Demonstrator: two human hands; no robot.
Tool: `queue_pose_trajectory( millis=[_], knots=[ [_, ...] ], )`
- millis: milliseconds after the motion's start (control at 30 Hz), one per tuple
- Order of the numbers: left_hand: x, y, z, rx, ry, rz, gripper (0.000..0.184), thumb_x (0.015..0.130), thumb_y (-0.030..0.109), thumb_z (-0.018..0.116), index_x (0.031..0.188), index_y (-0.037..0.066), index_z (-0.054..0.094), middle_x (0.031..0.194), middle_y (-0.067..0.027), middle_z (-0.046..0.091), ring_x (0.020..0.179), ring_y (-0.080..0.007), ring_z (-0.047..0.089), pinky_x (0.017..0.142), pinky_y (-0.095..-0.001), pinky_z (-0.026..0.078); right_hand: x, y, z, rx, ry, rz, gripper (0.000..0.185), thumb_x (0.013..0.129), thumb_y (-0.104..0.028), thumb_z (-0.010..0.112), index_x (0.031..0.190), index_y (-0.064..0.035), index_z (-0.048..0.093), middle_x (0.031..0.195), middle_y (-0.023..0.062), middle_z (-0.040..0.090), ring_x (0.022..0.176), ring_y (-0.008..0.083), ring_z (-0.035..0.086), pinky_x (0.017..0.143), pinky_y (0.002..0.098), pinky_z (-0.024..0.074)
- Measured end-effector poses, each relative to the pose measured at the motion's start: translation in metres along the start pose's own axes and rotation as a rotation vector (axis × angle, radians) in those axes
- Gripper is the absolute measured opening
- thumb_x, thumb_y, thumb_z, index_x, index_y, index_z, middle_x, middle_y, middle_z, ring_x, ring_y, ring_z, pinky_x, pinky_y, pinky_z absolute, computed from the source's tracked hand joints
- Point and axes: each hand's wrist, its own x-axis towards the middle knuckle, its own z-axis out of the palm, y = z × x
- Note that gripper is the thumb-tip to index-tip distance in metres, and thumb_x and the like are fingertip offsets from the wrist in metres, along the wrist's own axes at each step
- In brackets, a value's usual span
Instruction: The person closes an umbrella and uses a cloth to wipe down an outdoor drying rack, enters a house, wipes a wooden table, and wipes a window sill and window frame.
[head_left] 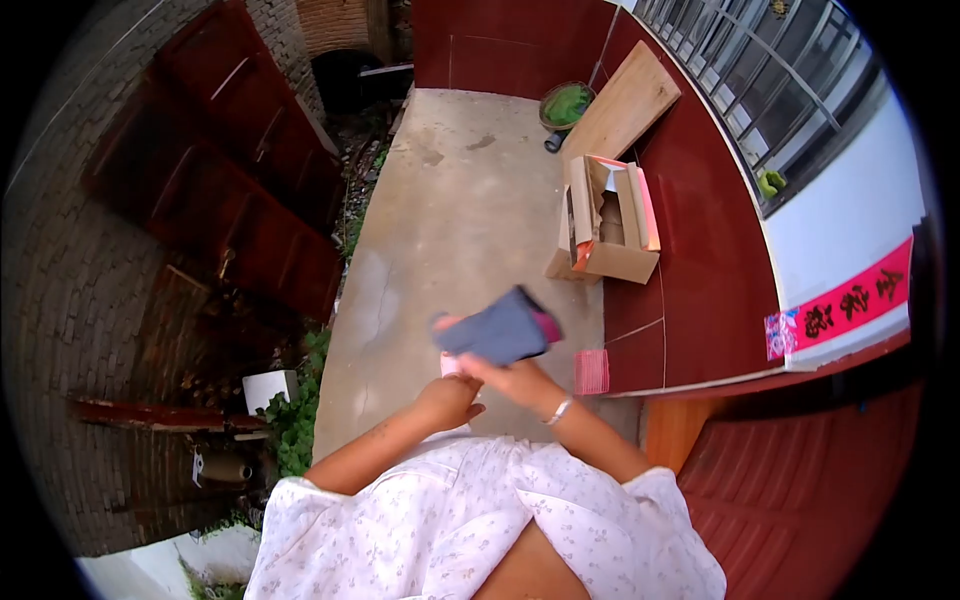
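Observation:
My right hand [512, 380], with a light-coloured band at the wrist, grips a grey-blue flat piece [500, 328] that looks like cloth. This piece has a dark edge and a magenta patch at its right end. It is slightly blurred, and its exact kind does not show. Close beside, my left hand [446, 402] is closed, its fingers curled just below and left of the grey-blue piece. A small pale pink bit [450, 364] shows above the left hand; whether the fingers hold it is unclear.
An opened cardboard box [618, 262] stands by the red tiled wall, near a leaning wooden board [625, 100] and a basket with green net [566, 104]. A pink grid-like mat [592, 371] lies right of my hands. Plants [296, 430] line the concrete's left edge.

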Motion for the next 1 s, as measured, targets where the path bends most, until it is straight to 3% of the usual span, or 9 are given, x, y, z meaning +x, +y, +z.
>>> queue_pose_trajectory(
  millis=[100, 133, 200, 333, 467, 667, 733, 900, 1000],
  knots=[
    [0.062, -0.045, -0.029, -0.048, 0.018, 0.018, 0.049, 0.09, 0.028, 0.068, 0.128, -0.001, 0.055, 0.121, -0.0171, 0.062, 0.115, -0.0258, 0.059, 0.098, -0.0397, 0.047, 0.072, -0.01, -0.012, -0.57, -0.397, 0.353, 0.055, 0.09, -0.04, 0.066, 0.134, -0.0096, 0.058, 0.131, 0.0167, 0.062, 0.123, 0.0328, 0.058, 0.105, 0.0388, 0.042],
    [0.078, -0.062, -0.042, -0.095, 0.026, 0.012, 0.047, 0.091, 0.028, 0.067, 0.127, -0.001, 0.056, 0.12, -0.0165, 0.062, 0.115, -0.0252, 0.059, 0.098, -0.0392, 0.047, 0.089, 0.008, -0.023, -0.595, -0.405, 0.122, 0.051, 0.087, -0.042, 0.064, 0.124, -0.0069, 0.063, 0.112, 0.0203, 0.069, 0.109, 0.038, 0.064, 0.097, 0.0409, 0.0482],
    [0.111, -0.087, -0.064, -0.146, 0.019, 0.019, 0.044, 0.092, 0.027, 0.066, 0.126, 0.001, 0.057, 0.12, -0.0155, 0.062, 0.115, -0.0238, 0.058, 0.099, -0.0383, 0.046, 0.133, 0.02, -0.043, -0.751, -0.528, 0.216, 0.039, 0.084, -0.033, 0.065, 0.111, -0.0042, 0.068, 0.103, 0.0211, 0.07, 0.099, 0.0405, 0.065, 0.091, 0.042, 0.051],
    [0.18, -0.145, -0.062, -0.38, 0.007, 0.146, 0.037, 0.095, 0.026, 0.064, 0.123, 0.003, 0.06, 0.118, -0.0134, 0.062, 0.114, -0.0212, 0.057, 0.1, -0.0364, 0.045, 0.185, 0.015, -0.121, -0.656, -0.522, -0.011, 0.033, 0.081, -0.028, 0.068, 0.102, -0.0026, 0.07, 0.102, 0.0213, 0.07, 0.097, 0.0413, 0.066, 0.091, 0.0422, 0.0513],
    [0.268, -0.096, -0.121, -0.335, -0.284, 0.296, 0.03, 0.097, 0.031, 0.06, 0.117, 0.011, 0.068, 0.115, -0.0121, 0.068, 0.101, -0.0261, 0.065, 0.092, -0.0383, 0.051, 0.201, -0.003, -0.195, -0.427, -0.116, 0.034, 0.042, 0.083, -0.025, 0.074, 0.117, -0.0013, 0.065, 0.113, 0.0185, 0.069, 0.103, 0.0338, 0.067, 0.094, 0.0404, 0.0509],
    [0.337, -0.072, -0.236, -0.255, -0.176, 0.19, 0.034, 0.097, 0.023, 0.062, 0.122, 0.001, 0.064, 0.109, -0.0175, 0.07, 0.096, -0.0221, 0.067, 0.086, -0.0339, 0.052, 0.239, 0.038, -0.303, -0.19, 0.362, 0.217, 0.041, 0.087, -0.025, 0.077, 0.117, 0.0013, 0.065, 0.111, 0.0087, 0.071, 0.101, 0.0159, 0.066, 0.088, 0.0328, 0.0522],
    [0.372, -0.075, -0.251, -0.669, -0.076, 0.117, 0.03, 0.097, 0.021, 0.064, 0.118, 0.001, 0.066, 0.108, -0.0152, 0.071, 0.098, -0.0202, 0.067, 0.088, -0.0322, 0.052, 0.26, 0.033, -0.338, -0.149, 0.52, 0.226, 0.037, 0.091, -0.024, 0.073, 0.117, 0.0014, 0.066, 0.108, 0.0069, 0.071, 0.097, 0.0146, 0.066, 0.086, 0.0312, 0.0525],
    [0.467, -0.06, -0.304, -0.854, 0.013, 0.101, 0.041, 0.096, 0.025, 0.067, 0.128, 0.001, 0.058, 0.113, -0.0108, 0.068, 0.103, -0.0191, 0.065, 0.091, -0.0333, 0.051, 0.322, 0.042, -0.423, -0.089, 0.56, 0.09, 0.047, 0.095, -0.021, 0.069, 0.133, 0.0037, 0.054, 0.133, 0.0083, 0.059, 0.113, 0.0152, 0.057, 0.098, 0.0307, 0.0447],
    [0.52, -0.057, -0.327, -0.876, 0.043, 0.131, 0.05, 0.094, 0.025, 0.07, 0.134, 0.002, 0.051, 0.118, -0.0105, 0.064, 0.107, -0.0186, 0.063, 0.092, -0.034, 0.051, 0.36, 0.048, -0.463, -0.117, 0.548, -0.011, 0.043, 0.095, -0.022, 0.067, 0.129, 0.0028, 0.057, 0.128, 0.0077, 0.06, 0.113, 0.016, 0.057, 0.1, 0.0316, 0.0432]
  ],
)
